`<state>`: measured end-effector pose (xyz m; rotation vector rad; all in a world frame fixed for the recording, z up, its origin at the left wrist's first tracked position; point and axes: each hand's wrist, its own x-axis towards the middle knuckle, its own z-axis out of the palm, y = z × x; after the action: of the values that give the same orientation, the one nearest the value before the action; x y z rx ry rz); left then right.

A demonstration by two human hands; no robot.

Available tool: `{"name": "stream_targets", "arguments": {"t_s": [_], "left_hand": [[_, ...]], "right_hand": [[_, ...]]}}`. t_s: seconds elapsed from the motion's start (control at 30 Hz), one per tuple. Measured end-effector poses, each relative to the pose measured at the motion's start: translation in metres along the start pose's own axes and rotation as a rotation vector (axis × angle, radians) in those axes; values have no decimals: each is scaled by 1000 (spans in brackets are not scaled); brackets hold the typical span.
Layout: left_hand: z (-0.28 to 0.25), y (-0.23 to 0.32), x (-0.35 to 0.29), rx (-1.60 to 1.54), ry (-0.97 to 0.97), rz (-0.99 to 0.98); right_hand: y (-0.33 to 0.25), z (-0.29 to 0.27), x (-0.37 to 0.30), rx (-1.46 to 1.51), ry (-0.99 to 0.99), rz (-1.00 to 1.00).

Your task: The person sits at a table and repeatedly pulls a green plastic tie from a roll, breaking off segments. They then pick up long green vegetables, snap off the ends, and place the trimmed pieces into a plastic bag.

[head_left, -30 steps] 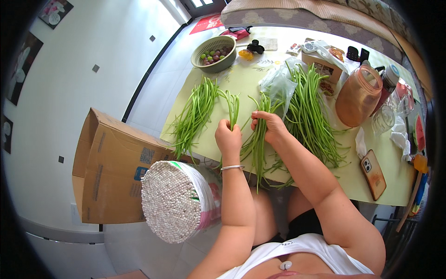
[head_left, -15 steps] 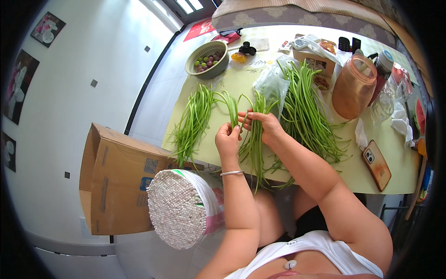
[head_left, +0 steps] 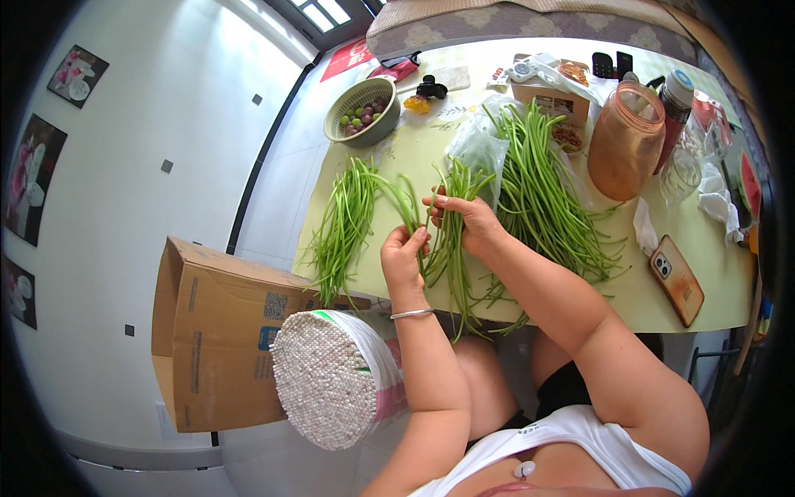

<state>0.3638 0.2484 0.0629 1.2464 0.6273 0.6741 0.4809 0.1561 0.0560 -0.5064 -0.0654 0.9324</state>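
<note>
My left hand [head_left: 406, 255] is closed around a few long green vegetable stems [head_left: 402, 197], pinched between thumb and fingers. To its right, my right hand [head_left: 469, 217] grips a bunch of the same stems [head_left: 452, 263], whose lower ends droop over the table's near edge. Its thumb and index finger meet near a single stem between the two hands. A loose pile of stems [head_left: 344, 228] lies to the left of my hands. The largest heap of stems [head_left: 546, 195] spreads out to the right, partly behind my right forearm.
A colander [head_left: 338, 116] of grapes stands at the table's far left. A plastic bag [head_left: 480, 153], an orange jug [head_left: 627, 145], a flask [head_left: 677, 108] and a phone [head_left: 676, 282] are on the right. A cardboard box [head_left: 224, 331] and a white beaded-looking round bundle [head_left: 323, 381] stand left of my legs.
My left hand has lowered slightly and its stems lean more to the left. My right hand still grips its bunch. The whole view has shifted a little.
</note>
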Motion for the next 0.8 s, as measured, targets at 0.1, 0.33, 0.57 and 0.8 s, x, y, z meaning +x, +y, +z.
{"name": "stream_targets", "arguments": {"t_s": [0.1, 0.33, 0.57, 0.8], "left_hand": [[5, -1, -3, 27, -34, -39], [6, 0, -3, 72, 23, 35], [11, -2, -4, 50, 13, 39], [12, 8, -9, 14, -20, 10]], "right_hand": [[1, -2, 0, -29, 57, -7], [2, -4, -1, -213, 57, -48], [4, 0, -4, -273, 83, -64], [5, -2, 1, -49, 176, -2]]}}
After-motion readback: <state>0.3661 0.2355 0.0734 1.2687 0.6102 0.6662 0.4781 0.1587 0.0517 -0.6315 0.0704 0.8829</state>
